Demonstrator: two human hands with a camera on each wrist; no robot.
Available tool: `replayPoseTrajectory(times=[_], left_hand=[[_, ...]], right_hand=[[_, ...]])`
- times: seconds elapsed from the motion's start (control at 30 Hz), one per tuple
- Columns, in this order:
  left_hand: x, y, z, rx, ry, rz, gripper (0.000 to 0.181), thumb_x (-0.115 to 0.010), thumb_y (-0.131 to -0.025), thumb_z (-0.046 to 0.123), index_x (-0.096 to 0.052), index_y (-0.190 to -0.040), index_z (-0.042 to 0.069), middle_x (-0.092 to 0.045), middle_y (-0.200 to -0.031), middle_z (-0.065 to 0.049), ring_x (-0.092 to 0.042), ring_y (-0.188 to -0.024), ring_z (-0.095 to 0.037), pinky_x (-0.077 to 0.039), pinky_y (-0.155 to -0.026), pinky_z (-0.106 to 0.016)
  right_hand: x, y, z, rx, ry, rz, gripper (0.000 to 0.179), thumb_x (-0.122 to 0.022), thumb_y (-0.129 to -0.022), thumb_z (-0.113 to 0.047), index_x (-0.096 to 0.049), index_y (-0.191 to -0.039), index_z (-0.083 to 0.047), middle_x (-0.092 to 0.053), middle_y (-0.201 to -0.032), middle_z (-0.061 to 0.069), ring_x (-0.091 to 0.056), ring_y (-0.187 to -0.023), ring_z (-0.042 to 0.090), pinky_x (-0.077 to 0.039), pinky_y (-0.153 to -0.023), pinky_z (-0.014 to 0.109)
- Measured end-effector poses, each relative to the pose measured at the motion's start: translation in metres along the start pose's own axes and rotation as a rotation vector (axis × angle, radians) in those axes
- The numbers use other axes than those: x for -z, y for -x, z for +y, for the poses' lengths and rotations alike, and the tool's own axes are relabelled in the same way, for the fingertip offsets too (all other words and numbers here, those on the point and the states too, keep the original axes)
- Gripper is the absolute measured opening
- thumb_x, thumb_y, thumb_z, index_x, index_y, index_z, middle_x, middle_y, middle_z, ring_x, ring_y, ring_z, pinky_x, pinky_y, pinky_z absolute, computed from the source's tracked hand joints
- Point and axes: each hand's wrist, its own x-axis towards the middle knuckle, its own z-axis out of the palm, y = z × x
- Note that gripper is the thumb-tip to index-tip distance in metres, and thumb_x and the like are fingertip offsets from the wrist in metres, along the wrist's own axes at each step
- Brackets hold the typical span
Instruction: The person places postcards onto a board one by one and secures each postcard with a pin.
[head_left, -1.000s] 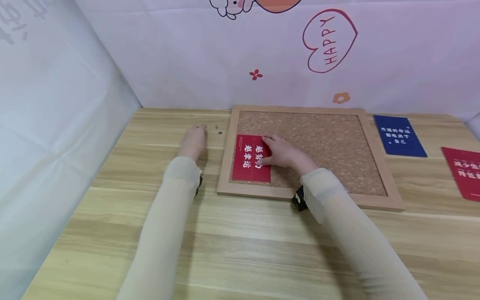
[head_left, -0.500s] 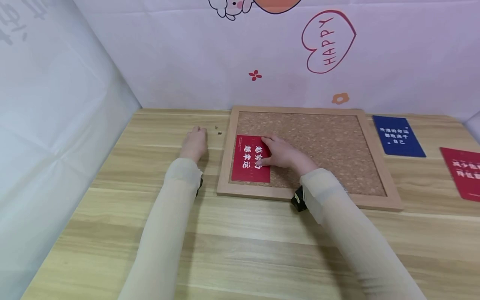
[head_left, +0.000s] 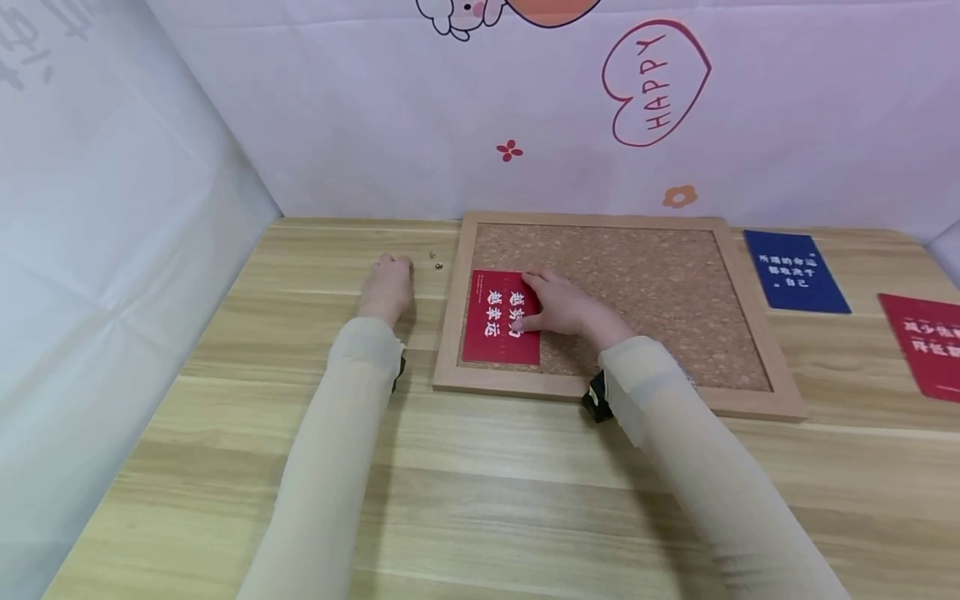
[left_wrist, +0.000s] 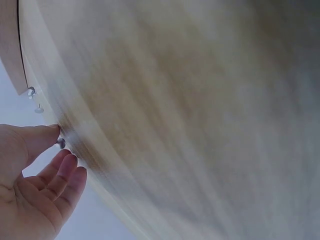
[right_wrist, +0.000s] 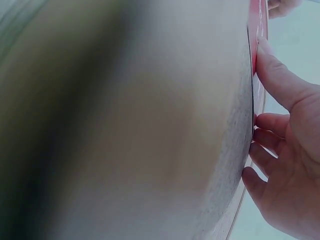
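Note:
My left hand is low over the wooden table, left of the cork board. In the left wrist view a small metal thumbtack sits between the tips of its thumb and fingers. Two more tacks lie nearby, one silver tack and another tack, between this hand and the board. A red card with white writing lies at the board's left end. Spread over its right edge, my right hand rests thumb and fingertips on the card and cork.
A blue card lies just right of the board's wooden frame. Farther right, a second red card is cut off by the view. White printed cloth hangs behind the table.
My left hand has drawn back very slightly toward me, beside the tacks. The right hand and the red card have kept their places.

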Motion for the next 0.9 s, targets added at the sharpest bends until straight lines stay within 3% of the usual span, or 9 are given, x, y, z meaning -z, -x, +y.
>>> replayPoseTrajectory(times=[0.3, 0.53, 0.9], left_hand=[[-0.0002, 0.0005, 0.0011, 0.005, 0.010, 0.001, 0.040, -0.047, -0.097, 0.004, -0.046, -0.137, 0.002, -0.042, -0.139, -0.023, -0.046, -0.125, -0.037, -0.043, -0.105, -0.046], [0.0001, 0.0017, 0.0015, 0.010, -0.016, 0.015, 0.034, -0.044, -0.099, 0.006, -0.050, -0.132, 0.003, -0.047, -0.134, -0.022, -0.049, -0.120, -0.035, -0.049, -0.096, -0.046], [-0.0006, 0.0008, 0.0002, -0.002, -0.033, 0.036, 0.026, -0.047, -0.095, 0.001, -0.055, -0.120, -0.001, -0.056, -0.122, -0.021, -0.054, -0.113, -0.035, -0.050, -0.095, -0.044]], right_hand=[[0.0000, -0.0006, 0.0001, -0.014, -0.001, -0.003, 0.088, -0.068, -0.088, -0.036, -0.018, -0.151, -0.001, -0.014, -0.159, 0.019, -0.012, -0.148, 0.038, -0.019, -0.119, 0.052], [-0.0004, -0.0008, 0.0002, -0.011, -0.001, 0.004, 0.088, -0.068, -0.088, -0.035, -0.018, -0.152, -0.002, -0.015, -0.159, 0.018, -0.013, -0.148, 0.037, -0.019, -0.119, 0.053], [-0.0009, -0.0013, 0.0014, -0.012, 0.002, 0.002, 0.087, -0.067, -0.088, -0.035, -0.018, -0.151, -0.001, -0.014, -0.159, 0.018, -0.010, -0.148, 0.038, -0.018, -0.119, 0.053]])
